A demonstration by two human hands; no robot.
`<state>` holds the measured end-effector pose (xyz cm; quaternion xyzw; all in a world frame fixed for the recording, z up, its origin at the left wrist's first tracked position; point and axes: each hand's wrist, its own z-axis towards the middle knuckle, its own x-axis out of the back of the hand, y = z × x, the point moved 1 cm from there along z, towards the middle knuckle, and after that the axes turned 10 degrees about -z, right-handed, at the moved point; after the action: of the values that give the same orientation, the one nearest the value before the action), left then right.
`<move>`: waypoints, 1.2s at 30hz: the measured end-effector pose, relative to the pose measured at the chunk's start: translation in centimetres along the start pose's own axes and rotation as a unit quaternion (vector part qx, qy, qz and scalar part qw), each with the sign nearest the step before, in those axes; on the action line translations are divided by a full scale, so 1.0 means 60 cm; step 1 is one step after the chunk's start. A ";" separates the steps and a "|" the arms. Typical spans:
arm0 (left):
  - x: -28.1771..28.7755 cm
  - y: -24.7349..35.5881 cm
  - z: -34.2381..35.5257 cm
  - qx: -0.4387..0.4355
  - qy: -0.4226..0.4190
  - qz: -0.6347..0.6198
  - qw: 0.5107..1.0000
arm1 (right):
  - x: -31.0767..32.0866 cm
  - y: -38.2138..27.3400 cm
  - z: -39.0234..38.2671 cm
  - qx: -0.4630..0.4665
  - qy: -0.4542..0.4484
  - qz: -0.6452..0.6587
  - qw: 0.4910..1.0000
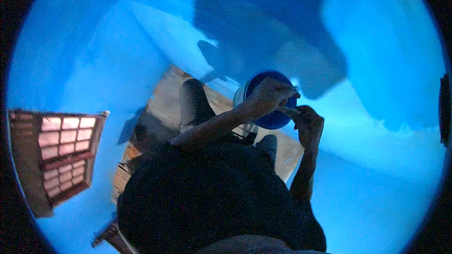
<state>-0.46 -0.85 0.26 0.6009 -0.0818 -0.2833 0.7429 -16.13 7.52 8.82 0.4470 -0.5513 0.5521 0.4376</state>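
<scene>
A round bucket (239, 97) with a pale outside and a deep blue inside is in front of me, a little right of centre. My left hand (273, 95) reaches across its mouth with the fingers bent closed. A small pale end (295, 89) shows by its fingertips, too dim to name. At the bucket's right edge, my right hand (309, 123) is closed on a slim, pale grey thing (289, 110), which points toward the left hand. The kind of this thing cannot be made out. The bucket's inside is partly hidden by my left hand.
Blue walls (400, 155) surround me, with a darker blue patch (263, 23) and shadows ahead. At the left is a window (67, 136) with a dark frame. A pale, stained floor (165, 94) lies under my legs, and wooden pieces (121, 178) are at the lower left.
</scene>
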 end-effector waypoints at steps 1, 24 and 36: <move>0.011 -0.006 -0.013 -0.018 0.011 -0.058 0.998 | -0.019 -0.016 -0.004 0.050 0.079 -0.048 0.995; 0.220 0.026 -0.132 0.203 0.140 -0.043 0.968 | -0.266 -0.157 0.046 0.058 0.064 0.239 0.967; 0.347 0.092 -0.232 0.241 0.090 -0.047 0.965 | -0.315 -0.309 -0.018 0.064 0.233 0.015 0.970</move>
<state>24.97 0.79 -2.81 0.7884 -0.0523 -0.2350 0.5660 6.09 8.94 -5.60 0.3246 -0.4044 0.6818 0.5159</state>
